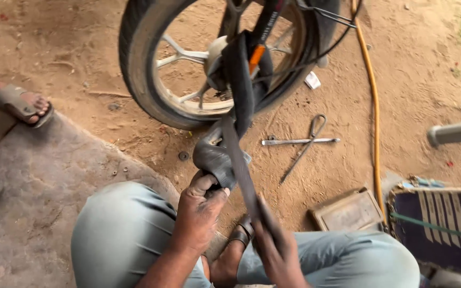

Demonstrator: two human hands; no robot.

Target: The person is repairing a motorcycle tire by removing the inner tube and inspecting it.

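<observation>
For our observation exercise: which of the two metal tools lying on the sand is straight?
The wrench-like bar, lying level, is straight; the scissors crossing it have looped handles.

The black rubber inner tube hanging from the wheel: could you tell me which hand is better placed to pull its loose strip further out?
Probably the right hand: it already grips the lower end of the flat black rubber strip. The left hand is busy clamping the folded black rubber tube below the motorcycle wheel.
</observation>
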